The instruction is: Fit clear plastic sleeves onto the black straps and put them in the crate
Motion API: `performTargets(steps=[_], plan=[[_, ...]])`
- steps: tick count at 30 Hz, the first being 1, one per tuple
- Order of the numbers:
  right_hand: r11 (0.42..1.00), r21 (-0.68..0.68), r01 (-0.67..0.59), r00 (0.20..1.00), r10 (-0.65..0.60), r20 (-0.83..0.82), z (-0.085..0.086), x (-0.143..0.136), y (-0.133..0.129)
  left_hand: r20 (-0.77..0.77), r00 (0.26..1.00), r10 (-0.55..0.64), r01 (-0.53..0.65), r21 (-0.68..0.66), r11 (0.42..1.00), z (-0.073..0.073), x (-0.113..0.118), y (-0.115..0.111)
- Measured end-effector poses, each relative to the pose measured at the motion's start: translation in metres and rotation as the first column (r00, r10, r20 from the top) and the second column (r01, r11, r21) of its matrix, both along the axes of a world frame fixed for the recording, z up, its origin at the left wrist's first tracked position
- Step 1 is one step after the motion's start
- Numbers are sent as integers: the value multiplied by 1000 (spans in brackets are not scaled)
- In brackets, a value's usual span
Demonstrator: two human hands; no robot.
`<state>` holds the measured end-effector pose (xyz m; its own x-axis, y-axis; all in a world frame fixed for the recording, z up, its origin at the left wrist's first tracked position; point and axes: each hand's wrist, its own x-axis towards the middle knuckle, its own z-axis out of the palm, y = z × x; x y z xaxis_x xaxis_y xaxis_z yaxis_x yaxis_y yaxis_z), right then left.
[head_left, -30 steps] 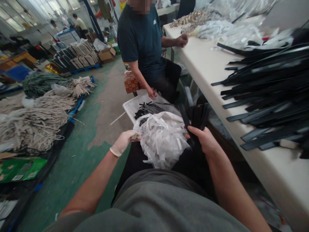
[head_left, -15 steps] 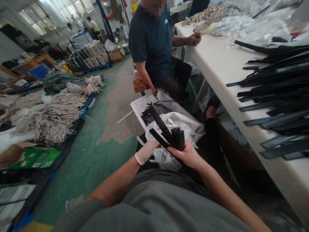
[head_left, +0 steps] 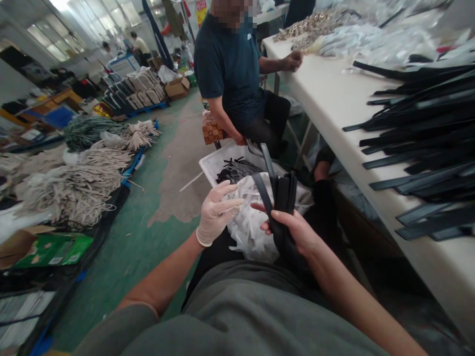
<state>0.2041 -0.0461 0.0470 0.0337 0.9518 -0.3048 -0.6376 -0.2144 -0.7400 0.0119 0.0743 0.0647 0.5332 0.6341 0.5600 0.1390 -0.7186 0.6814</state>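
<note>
Head view: right hand gripped black straps, seemingly light and bendy, best held mid-bundle, above the lap beside white scraps; gloved left hand, half-open, appeared empty.

Windows at upper left are glaring pale; the room is looking dim. White table is catching soft light, shadow is pooling beneath. Edges are stretching, background is blurring.
</note>
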Motion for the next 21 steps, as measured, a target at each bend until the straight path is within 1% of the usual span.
performTargets(steps=[1, 2, 4, 6, 8, 10, 13, 14, 15, 16, 17, 18, 19, 20, 21], plan=[[1000, 17, -24, 1000, 24, -4, 0, -3, 1, -51, 997, -49, 50, 18, 999, 1, 1, -7], [999, 30, -41, 999, 42, -10, 0, -7, 3, -88, 993, -82, 82, -4, 997, 2, 4, -14], [998, 40, -55, 998, 56, -29, -4, -14, 5, -117, 985, -124, 108, -132, 985, 3, 9, -26], [998, 24, -57, 998, 58, -34, -8, -18, 7, -118, 983, -143, 103, -293, 950, 5, 13, -34], [999, 3, -35, 999, 35, 5, -11, -19, 8, -99, 986, -136, 84, -406, 910, 6, 15, -39], [1000, 5, 20, 996, -20, 82, -12, -17, 8, -69, 994, -89, 47, -464, 885, 4, 11, -44], [996, 64, 63, 968, -76, 238, -12, -13, 8, -37, 997, 67, -76, -498, 864, -6, -2, -52], [995, 86, 48, 955, -70, 289, -11, -11, 8, -30, 992, 121, -118, -536, 836, -10, -8, -55], [994, 103, 26, 940, -60, 336, -10, -10, 8, -22, 988, 155, -136, -610, 780, -15, -12, -57], [993, 118, 7, 924, -52, 379, -10, -9, 8, -12, 987, 160, -120, -719, 685, -18, -16, -59], [992, 127, -8, 908, -46, 417, -9, -9, 9, 2, 992, 129, -69, -838, 541, -21, -19, -61], [991, 131, -26, 894, -35, 447, -9, -9, 9, 28, 997, 75, -1, -931, 364, -22, -21, -62], [991, 129, -44, 882, -22, 471, -9, -10, 10, 66, 998, 15, 62, -980, 190, -23, -21, -63], [990, 125, -59, 873, -10, 487, -9, -11, 10, 107, 993, -41, 109, -993, 51, -22, -20, -64], [990, 121, -73, 867, 3, 498, -10, -13, 11, 139, 986, -91, 137, -990, -36, -20, -19, -64]])
